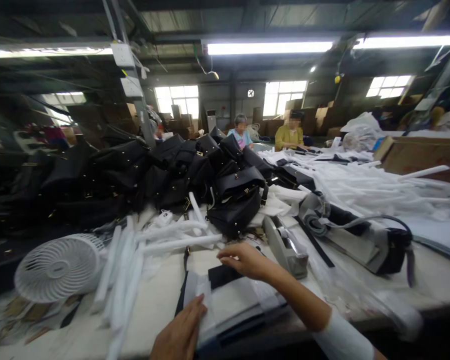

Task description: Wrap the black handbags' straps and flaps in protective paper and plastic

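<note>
A flat black and light-grey piece (225, 277) lies on the table before me, with clear plastic over part of it. My left hand (182, 327) rests at its near left edge, fingers stretched out and touching the plastic. Above the far side of the piece is my right hand (243, 260), its fingers loosely bent and the thumb a little apart; nothing shows between them. A black strap with a buckle (186, 255) sticks out beyond the piece. To the right of my right hand stands a grey tape dispenser (285, 247) with a roll of clear tape.
Black bags (236, 205) are heaped across the back left. White foam rods (122, 275) lie beside a white fan (58, 267). A bag with grey wrapping (356, 235) lies right, before more white rods (390, 190) and a cardboard box (423, 157). Two people (290, 135) sit across the table.
</note>
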`<state>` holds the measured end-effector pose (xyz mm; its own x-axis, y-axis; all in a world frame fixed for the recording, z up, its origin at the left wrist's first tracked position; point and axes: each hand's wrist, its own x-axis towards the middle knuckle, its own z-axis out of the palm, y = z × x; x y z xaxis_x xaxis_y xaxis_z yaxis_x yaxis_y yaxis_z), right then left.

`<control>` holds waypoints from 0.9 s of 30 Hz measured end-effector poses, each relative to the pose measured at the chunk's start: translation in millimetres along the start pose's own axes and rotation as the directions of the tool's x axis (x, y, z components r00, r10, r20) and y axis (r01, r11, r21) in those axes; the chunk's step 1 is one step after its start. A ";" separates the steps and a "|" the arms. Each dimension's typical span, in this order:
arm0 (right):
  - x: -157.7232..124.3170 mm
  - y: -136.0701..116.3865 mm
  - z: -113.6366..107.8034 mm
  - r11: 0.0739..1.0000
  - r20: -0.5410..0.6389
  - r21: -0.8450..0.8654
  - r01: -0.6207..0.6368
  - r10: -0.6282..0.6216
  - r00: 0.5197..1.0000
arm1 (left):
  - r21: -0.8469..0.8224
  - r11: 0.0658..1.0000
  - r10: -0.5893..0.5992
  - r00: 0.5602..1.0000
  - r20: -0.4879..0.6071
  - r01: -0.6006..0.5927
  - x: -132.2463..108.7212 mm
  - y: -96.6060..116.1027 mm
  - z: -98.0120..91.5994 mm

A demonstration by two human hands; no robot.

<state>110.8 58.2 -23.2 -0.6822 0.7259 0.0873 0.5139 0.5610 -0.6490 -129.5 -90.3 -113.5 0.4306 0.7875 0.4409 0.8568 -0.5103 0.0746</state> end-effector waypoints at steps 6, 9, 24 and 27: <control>-91.1 4.6 5.1 0.982 -0.165 -0.189 -0.017 -0.014 0.986 | 0.030 0.999 -0.033 0.999 -0.037 0.034 11.5 -2.5 3.4; -111.6 16.6 28.8 0.944 -0.096 -0.330 -0.004 -0.029 0.995 | 0.039 0.997 0.073 0.997 -0.004 -0.073 12.6 -3.1 12.6; -142.4 46.9 32.5 0.709 -0.306 0.355 -0.609 0.704 0.641 | -0.615 0.161 -0.742 0.506 0.441 0.772 -12.0 -34.2 28.5; -149.6 43.0 28.8 0.687 -0.265 0.487 -0.540 0.705 0.658 | -0.706 -0.083 -0.725 0.444 0.527 0.703 -13.2 -29.1 24.4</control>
<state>220.0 -37.7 -85.9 0.0514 0.9784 -0.2000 0.4677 -0.2005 -0.8608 -153.2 -77.5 -143.3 -0.2800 0.9014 -0.3301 0.0316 0.3523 0.9353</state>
